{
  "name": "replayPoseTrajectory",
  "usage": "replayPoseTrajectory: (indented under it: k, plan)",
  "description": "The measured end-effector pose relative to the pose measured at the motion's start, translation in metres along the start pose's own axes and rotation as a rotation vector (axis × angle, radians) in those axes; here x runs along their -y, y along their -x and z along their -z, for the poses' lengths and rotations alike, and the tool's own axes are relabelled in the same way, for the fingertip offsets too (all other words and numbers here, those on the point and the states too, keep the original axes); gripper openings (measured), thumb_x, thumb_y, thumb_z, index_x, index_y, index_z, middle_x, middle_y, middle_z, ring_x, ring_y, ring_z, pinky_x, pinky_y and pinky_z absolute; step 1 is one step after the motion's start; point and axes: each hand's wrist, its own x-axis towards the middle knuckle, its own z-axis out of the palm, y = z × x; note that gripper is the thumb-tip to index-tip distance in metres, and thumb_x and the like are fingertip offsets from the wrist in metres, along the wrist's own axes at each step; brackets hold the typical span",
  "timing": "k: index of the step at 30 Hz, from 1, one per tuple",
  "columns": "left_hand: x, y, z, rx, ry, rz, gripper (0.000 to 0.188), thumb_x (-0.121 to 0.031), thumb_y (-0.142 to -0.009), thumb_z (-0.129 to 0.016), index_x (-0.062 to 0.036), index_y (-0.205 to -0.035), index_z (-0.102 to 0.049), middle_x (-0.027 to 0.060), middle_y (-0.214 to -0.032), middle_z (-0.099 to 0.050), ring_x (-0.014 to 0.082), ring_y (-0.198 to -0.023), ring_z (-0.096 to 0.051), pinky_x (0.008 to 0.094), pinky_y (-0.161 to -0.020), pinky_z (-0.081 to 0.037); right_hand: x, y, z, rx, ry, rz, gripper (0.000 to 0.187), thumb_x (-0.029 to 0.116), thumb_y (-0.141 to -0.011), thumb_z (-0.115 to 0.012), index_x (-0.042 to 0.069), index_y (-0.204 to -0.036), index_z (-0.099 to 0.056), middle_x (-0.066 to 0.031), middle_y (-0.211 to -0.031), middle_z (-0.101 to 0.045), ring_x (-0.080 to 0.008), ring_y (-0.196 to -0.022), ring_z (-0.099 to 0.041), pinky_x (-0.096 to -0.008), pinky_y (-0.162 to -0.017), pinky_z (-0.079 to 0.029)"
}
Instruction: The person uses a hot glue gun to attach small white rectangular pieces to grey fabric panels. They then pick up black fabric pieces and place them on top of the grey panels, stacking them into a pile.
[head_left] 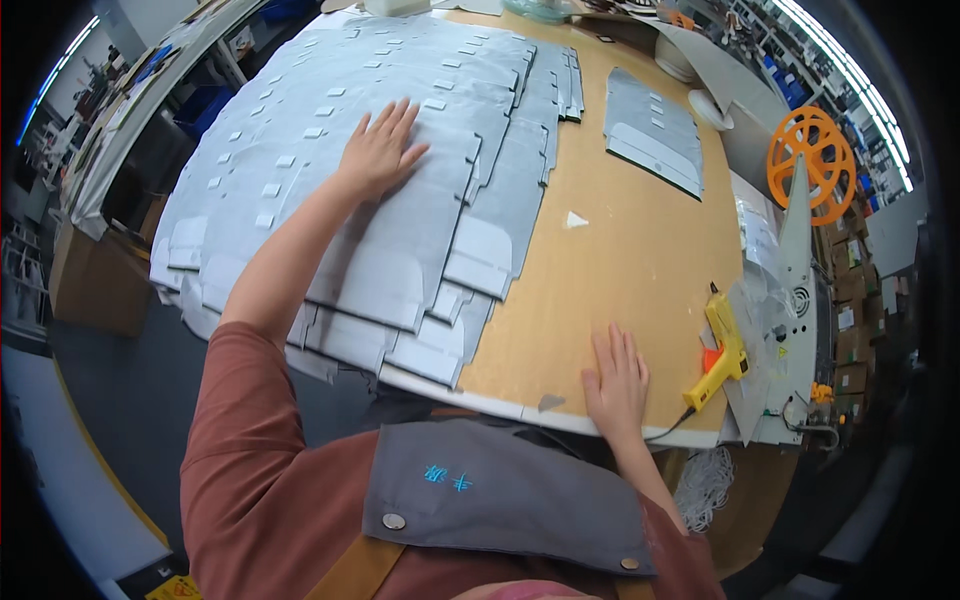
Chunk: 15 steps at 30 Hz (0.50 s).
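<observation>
My left hand [380,152] lies flat with its fingers spread on a broad layered pile of grey fabric panels [400,235]. The panels have dark edges and small white tabs stuck in rows, and they overlap across the left of the table. Near the front edge, my right hand [617,385] rests palm down on the bare tan tabletop [560,330], its fingers stretched out and holding nothing. Just right of it lies a yellow hot glue gun [722,350] with a dark cable. One separate grey panel [655,135] sits at the far right of the table.
A small white scrap [576,220] and a grey scrap [551,402] lie on the tabletop. To the right stands a machine with an orange spoked reel [812,165]. White cord [705,488] hangs bundled below the table's right corner. A workbench [145,95] runs along the left.
</observation>
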Motion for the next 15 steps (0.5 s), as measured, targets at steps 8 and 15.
replayPoseTrajectory:
  k: [8,15]
  plan:
    - [-0.008,-0.003,0.006,0.152,0.056,0.031,0.069,-0.047,-0.101,-0.044,-0.0107,-0.156,-0.025,0.0095,-0.162,-0.025,0.0263,-0.15,-0.023,0.0451,-0.121,-0.018,0.003,0.006,0.01,0.169,0.031,-0.032,0.068,0.054,-0.093,-0.051,0.015,-0.148,-0.043,-0.0166,-0.158,-0.032,-0.0382,-0.146,-0.027,-0.0556,-0.115,-0.019]
    - [0.003,-0.004,0.005,0.171,0.182,0.047,0.069,-0.045,-0.1,-0.046,-0.0121,-0.157,-0.023,0.0107,-0.163,-0.023,0.0275,-0.15,-0.021,0.0484,-0.121,-0.016,0.0,0.006,-0.002,0.156,0.041,-0.038,0.065,0.053,-0.093,-0.052,0.014,-0.145,-0.046,-0.0177,-0.156,-0.035,-0.0384,-0.146,-0.026,-0.0561,-0.114,-0.019]
